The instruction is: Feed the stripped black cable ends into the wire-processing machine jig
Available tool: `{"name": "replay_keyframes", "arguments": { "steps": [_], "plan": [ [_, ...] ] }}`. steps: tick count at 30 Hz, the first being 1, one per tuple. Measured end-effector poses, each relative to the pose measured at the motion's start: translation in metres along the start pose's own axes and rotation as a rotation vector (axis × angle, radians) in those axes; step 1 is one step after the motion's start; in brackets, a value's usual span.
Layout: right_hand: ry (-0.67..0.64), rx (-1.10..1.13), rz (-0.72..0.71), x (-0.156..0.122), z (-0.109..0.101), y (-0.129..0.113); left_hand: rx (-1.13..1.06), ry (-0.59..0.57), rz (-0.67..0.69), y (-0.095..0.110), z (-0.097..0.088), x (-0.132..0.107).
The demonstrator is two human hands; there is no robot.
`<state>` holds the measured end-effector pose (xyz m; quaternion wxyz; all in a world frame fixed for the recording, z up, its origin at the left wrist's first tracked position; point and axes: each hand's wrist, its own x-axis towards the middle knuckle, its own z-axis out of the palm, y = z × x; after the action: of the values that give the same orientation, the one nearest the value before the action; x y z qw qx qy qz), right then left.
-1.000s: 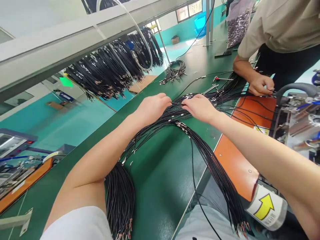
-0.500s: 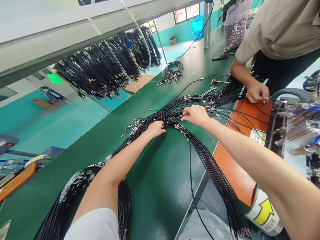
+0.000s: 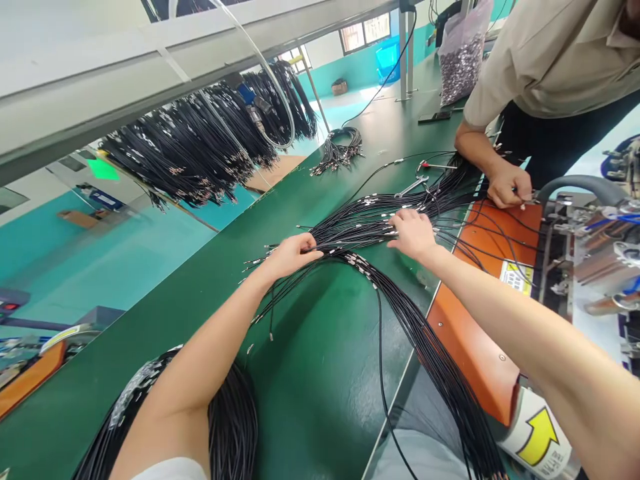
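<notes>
Long black cables (image 3: 360, 233) with white tags lie in a loose bundle across the green table. My left hand (image 3: 293, 255) is closed around several of them near their left ends, thumb and fingers curled together. Farther right, my right hand (image 3: 414, 233) rests over the bundle with its fingers stretched out and apart. A second bunch of black cables (image 3: 420, 327) curves from below my hands over the table's front edge. Beneath my left arm sits a coiled cable bundle (image 3: 233, 413), partly hidden by the arm.
A co-worker's hand (image 3: 510, 187) works beside a machine (image 3: 600, 253) with an orange base (image 3: 470, 327). A wrench (image 3: 413, 187) lies behind the bundle. Cables hang from a rack (image 3: 190, 140) at the back left. A small cable coil (image 3: 340, 148) lies farther back.
My left hand has shifted left along the cables. My right hand has moved right, its fingers going from a pinch to spread. The view has tilted slightly.
</notes>
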<state>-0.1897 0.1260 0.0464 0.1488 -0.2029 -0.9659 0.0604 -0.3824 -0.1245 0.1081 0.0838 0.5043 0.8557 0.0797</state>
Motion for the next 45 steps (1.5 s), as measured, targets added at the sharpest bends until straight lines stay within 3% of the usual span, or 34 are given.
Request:
{"name": "replay_keyframes", "arguments": {
  "steps": [1,3,5,9,13,17,21,25,29,33,36,38,39,40,42,45],
  "plan": [
    [0.054,0.008,-0.028,0.002,-0.006,-0.011,-0.012,0.021,0.041,0.008,-0.013,-0.003],
    [0.181,0.067,-0.218,0.008,-0.017,-0.034,-0.006,0.054,0.122,0.024,-0.037,-0.009],
    [0.168,0.086,-0.309,0.016,-0.021,-0.045,0.08,0.112,0.193,0.038,-0.055,-0.011],
    [0.055,0.043,-0.178,0.018,-0.01,-0.015,0.382,0.294,0.264,0.036,-0.07,0.001],
    [0.008,-0.002,-0.032,-0.001,0.002,0.02,0.528,0.25,0.264,0.011,-0.05,0.044],
    [0.066,-0.018,0.039,-0.032,-0.013,0.014,0.449,0.191,0.085,-0.007,-0.002,0.098],
    [0.088,0.042,0.002,-0.091,-0.051,0.007,0.385,0.071,0.034,-0.011,0.046,0.124],
    [0.05,0.147,-0.014,-0.19,-0.081,0.013,0.342,0.031,0.043,-0.016,0.071,0.115],
    [-0.04,0.364,0.068,-0.286,-0.079,0.005,0.26,-0.06,0.131,-0.025,0.081,0.098],
    [-0.138,0.532,0.103,-0.345,-0.064,-0.013,0.267,-0.11,0.097,-0.022,0.085,0.098],
    [-0.127,0.582,0.199,-0.375,-0.059,-0.019,0.304,-0.053,0.078,0.008,0.086,0.098],
    [-0.114,0.598,0.268,-0.394,-0.058,-0.019,0.297,0.007,0.175,0.049,0.092,0.087],
    [-0.111,0.604,0.299,-0.403,-0.059,-0.017,0.26,0.022,0.301,0.073,0.098,0.078],
    [-0.111,0.608,0.329,-0.412,-0.059,-0.016,0.176,-0.03,0.467,0.098,0.105,0.067],
    [-0.115,0.61,0.378,-0.426,-0.06,-0.012,0.032,-0.278,0.757,0.145,0.122,0.046],
    [-0.114,0.617,0.406,-0.439,-0.06,-0.004,-0.097,-0.508,0.857,0.183,0.143,0.034]
  ]
}}
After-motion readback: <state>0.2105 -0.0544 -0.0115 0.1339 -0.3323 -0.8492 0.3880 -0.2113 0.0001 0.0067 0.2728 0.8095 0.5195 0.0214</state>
